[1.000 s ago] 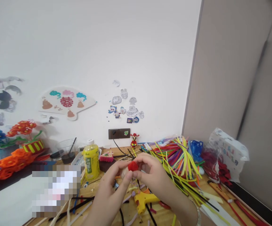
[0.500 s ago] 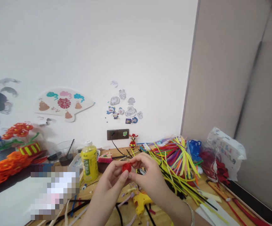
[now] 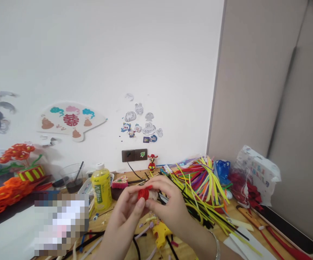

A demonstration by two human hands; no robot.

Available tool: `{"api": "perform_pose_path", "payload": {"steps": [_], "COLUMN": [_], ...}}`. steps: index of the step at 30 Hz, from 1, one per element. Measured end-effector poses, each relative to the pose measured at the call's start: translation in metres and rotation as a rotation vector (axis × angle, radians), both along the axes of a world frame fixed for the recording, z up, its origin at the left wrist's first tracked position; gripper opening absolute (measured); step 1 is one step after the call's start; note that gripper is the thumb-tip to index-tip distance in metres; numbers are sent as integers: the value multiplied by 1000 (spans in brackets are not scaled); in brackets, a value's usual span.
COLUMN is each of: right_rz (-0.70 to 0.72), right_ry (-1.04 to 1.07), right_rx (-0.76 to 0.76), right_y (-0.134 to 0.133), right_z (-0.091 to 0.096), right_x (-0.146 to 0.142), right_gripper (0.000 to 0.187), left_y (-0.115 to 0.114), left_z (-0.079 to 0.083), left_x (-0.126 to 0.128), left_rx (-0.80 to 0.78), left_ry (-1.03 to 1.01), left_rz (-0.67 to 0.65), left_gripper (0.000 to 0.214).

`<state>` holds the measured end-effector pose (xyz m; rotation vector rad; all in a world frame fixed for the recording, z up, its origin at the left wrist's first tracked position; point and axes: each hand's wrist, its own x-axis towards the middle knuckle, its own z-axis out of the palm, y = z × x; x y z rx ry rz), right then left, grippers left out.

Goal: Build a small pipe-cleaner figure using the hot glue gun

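Partly behind right hand [image 3: 172,207], yellow glue gun [image 3: 160,233] among black stems [image 3: 172,247].

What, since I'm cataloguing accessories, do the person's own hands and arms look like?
The left hand and right hand are ungloved, and no sleeves show on the visible forearms. A slim, silvery bracelet is worn at the right wrist; none shows on the left.

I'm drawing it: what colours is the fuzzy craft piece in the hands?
The fuzzy craft piece is red and whitish, seen best in the head view.
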<state>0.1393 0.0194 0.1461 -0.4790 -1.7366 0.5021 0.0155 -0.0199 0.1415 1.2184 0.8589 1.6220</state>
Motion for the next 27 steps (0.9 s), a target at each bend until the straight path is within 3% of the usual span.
{"api": "perform_pose_path", "payload": {"steps": [4, 11, 14, 17, 22, 27], "right_rz": [-78, -308, -375, -401, -351, -286], "right_ry": [0, -179, -232, -252, -255, -207], "right_rx": [153, 530, 636, 700, 743, 728], "right_y": [-4, 0, 5, 7, 8, 10], "right_z": [-2, -15, -15, -11, -9, -17], "right_x": [0, 1, 2, 3, 2, 1], "right_gripper": [17, 34, 32, 26, 21, 20], "left_y": [-2, -2, 2, 9, 10, 4], "left_z": [-1, -4, -9, -16, -21, -9], "left_x": [1, 2, 0, -4, -15, -16], "left_rx": [33, 31, 51, 152, 290, 278], "left_ry": [-16, 26, 84, 259, 717, 793], "left_rz": [14, 42, 65, 155, 374, 387], "left_gripper": [27, 30, 28, 26, 29, 31]}}
